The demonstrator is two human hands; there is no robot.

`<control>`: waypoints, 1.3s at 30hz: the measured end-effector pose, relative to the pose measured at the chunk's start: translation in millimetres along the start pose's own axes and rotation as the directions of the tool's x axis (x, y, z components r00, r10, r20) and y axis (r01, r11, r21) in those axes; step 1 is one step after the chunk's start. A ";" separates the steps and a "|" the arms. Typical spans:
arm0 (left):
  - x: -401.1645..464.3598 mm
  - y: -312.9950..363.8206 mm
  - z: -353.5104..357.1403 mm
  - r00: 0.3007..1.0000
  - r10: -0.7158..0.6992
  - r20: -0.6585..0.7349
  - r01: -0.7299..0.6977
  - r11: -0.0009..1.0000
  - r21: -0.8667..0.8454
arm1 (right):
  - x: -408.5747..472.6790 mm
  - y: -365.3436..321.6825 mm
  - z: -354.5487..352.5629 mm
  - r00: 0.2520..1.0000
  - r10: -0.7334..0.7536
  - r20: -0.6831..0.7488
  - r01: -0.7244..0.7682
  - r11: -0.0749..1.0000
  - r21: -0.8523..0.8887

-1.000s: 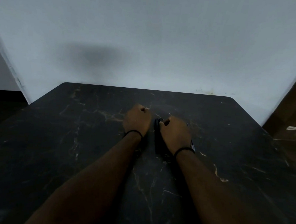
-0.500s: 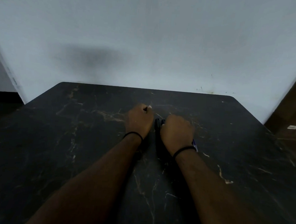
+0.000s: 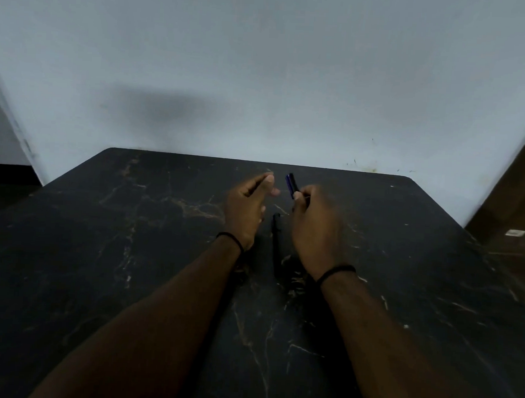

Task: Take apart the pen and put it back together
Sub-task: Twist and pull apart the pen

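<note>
My right hand (image 3: pixel 314 223) grips a dark blue-black pen (image 3: pixel 292 183) whose upper end sticks up beyond the fingers, tilted to the left. My left hand (image 3: pixel 248 207) hovers just left of it with loosely extended fingers and holds nothing. A long black object (image 3: pixel 275 245), perhaps a case or a pen part, lies on the black marble table (image 3: pixel 130 252) between my two wrists. The lower part of the pen is hidden inside my right fist.
A pale wall (image 3: pixel 261 77) rises directly behind the table's far edge. A brown wooden surface (image 3: pixel 521 218) with a small white tag stands at the right. Both wrists wear thin black bands.
Both hands have lifted off the table and parted. My right hand raised the pen so its end shows; my left hand released its fist and spread its fingers.
</note>
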State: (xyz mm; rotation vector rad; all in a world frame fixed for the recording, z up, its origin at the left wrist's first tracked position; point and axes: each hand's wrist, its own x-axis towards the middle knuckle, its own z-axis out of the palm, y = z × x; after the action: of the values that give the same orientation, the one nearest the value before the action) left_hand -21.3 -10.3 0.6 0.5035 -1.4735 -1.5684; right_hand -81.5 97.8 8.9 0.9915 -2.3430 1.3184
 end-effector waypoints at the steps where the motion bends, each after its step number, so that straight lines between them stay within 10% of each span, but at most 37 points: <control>1: 0.8 0.7 -0.9 0.996 -0.067 0.059 0.071 0.995 -0.069 | 0.3 2.2 1.6 1.000 -0.007 0.016 0.006 0.999 0.039; 9: 5.1 2.6 -14.9 0.916 -0.096 0.390 0.220 0.932 -0.288 | -2.4 3.2 4.7 0.977 -0.088 0.194 0.042 0.973 0.229; 39: 10.3 -0.2 -28.1 0.915 -0.073 0.396 0.237 0.893 -0.383 | -4.9 3.3 6.8 0.984 -0.015 0.180 0.026 0.998 -0.058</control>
State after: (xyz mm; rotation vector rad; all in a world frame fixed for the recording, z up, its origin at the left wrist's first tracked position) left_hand -4.3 -34.8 -2.6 0.0673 -1.3201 -2.1385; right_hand -79.6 95.4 0.4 1.1559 -2.4802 1.1879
